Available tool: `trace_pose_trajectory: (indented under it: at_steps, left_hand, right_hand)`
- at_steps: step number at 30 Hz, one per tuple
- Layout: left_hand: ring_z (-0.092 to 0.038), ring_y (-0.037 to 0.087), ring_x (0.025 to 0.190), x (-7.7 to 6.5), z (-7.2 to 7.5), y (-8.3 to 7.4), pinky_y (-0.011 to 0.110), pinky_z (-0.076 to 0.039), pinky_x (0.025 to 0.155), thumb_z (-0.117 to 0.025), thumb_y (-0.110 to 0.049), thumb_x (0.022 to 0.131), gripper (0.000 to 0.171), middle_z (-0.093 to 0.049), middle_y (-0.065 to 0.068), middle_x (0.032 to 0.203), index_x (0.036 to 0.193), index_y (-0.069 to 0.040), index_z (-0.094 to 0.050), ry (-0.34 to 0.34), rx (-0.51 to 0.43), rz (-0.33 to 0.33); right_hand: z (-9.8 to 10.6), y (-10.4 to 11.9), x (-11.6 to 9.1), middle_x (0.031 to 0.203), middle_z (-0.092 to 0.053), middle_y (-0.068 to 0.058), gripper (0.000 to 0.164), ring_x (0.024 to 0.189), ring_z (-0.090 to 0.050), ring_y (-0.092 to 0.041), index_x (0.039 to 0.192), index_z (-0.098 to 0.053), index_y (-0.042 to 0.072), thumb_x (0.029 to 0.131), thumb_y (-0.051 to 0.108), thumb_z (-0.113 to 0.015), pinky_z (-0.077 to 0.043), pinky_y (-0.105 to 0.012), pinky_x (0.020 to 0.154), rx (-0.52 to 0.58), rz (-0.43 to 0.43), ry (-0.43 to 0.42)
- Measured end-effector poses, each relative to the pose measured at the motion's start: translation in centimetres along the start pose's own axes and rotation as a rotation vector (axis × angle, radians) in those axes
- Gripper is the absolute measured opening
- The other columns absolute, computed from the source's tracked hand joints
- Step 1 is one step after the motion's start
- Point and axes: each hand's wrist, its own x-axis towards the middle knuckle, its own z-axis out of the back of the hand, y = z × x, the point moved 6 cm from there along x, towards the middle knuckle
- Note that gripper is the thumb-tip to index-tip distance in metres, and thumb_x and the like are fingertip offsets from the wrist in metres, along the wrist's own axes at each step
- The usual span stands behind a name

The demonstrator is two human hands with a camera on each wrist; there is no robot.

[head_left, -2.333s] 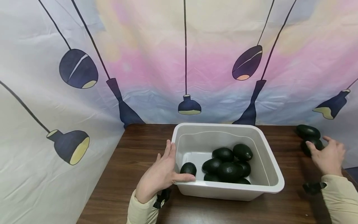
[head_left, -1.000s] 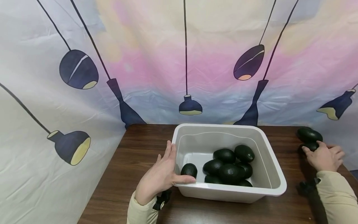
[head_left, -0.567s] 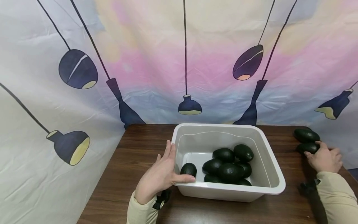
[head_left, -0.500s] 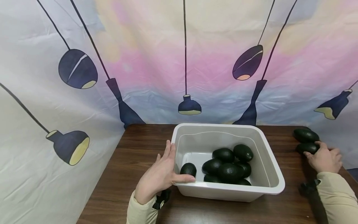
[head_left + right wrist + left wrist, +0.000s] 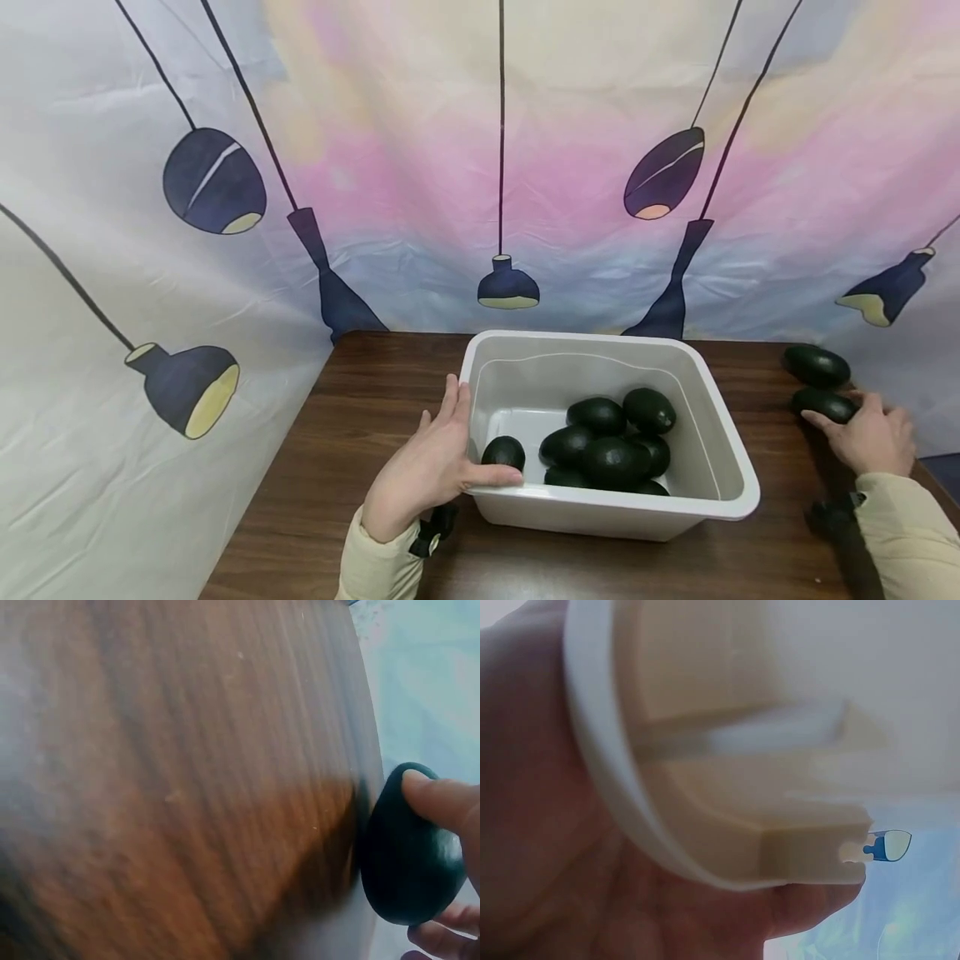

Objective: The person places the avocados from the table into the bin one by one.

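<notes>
In the head view my left hand [image 5: 423, 479] rests on the near left corner of a white plastic bin [image 5: 600, 497]. Its thumb lies along the front rim, and its fingers stretch straight along the left side. Inside the bin are several dark green avocados, with one avocado [image 5: 503, 453] alone by the left wall and the others heaped toward the right. At the far right, my right hand [image 5: 873, 440] grips an avocado [image 5: 823, 405] between thumb and fingers. The right wrist view shows that avocado [image 5: 411, 847] low by the table edge, the thumb on its narrower end.
Another avocado [image 5: 816, 367] lies just behind the gripped one, near the table's back right corner. Under everything is a brown wood-grain table [image 5: 375, 392]. A cloth backdrop [image 5: 420, 167] with printed lamps hangs directly behind it and along the left.
My right hand's thumb and fingers have settled around the front avocado, which has turned and come slightly nearer, away from the one behind. The left hand and bin stay put.
</notes>
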Motion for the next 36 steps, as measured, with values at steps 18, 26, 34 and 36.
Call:
trace_pose_trajectory:
  at_steps: [18, 26, 34, 36]
  left_hand:
    - [-0.021, 0.046, 0.141, -0.1, -0.1, 0.0, 0.062, -0.019, 0.111, -0.072, -0.072, 0.067, 0.132, 0.002, 0.025, 0.159, 0.153, 0.006, -0.01, 0.003, 0.009, -0.003]
    - [-0.02, 0.044, 0.141, -0.1, 0.0, 0.0, 0.061, -0.019, 0.111, -0.072, -0.072, 0.067, 0.131, 0.002, 0.026, 0.158, 0.153, 0.006, -0.01, -0.002, 0.02, -0.005]
    - [-0.018, 0.038, 0.143, -0.1, 0.0, 0.0, 0.062, -0.018, 0.112, -0.073, -0.071, 0.068, 0.131, 0.003, 0.026, 0.158, 0.153, 0.006, -0.01, -0.004, 0.008, -0.009]
    - [-0.019, 0.04, 0.143, -0.1, 0.0, 0.0, 0.062, -0.018, 0.111, -0.073, -0.071, 0.068, 0.13, 0.003, 0.027, 0.158, 0.152, 0.007, -0.011, -0.007, 0.008, -0.012]
  right_hand:
    - [3.1, 4.2, -1.9, 0.127, -0.029, -0.043, 0.089, 0.111, -0.028, -0.054, 0.145, -0.028, -0.013, 0.092, 0.052, -0.058, -0.032, -0.067, 0.083, 0.169, 0.052, -0.132]
    - [6.2, 8.0, -3.1, 0.14, -0.027, -0.033, 0.076, 0.117, -0.041, -0.052, 0.151, -0.03, 0.002, 0.093, 0.037, -0.064, -0.039, -0.059, 0.091, 0.311, 0.089, -0.221]
    - [8.4, 9.9, -3.5, 0.115, -0.047, 0.011, 0.057, 0.092, -0.045, 0.007, 0.148, -0.041, 0.019, 0.096, 0.027, -0.061, -0.039, -0.004, 0.069, 0.763, 0.042, -0.195]
    - [8.6, 10.2, -3.6, 0.112, -0.046, 0.015, 0.054, 0.098, -0.05, 0.005, 0.148, -0.042, 0.019, 0.097, 0.023, -0.06, -0.042, -0.003, 0.069, 0.925, 0.052, -0.162]
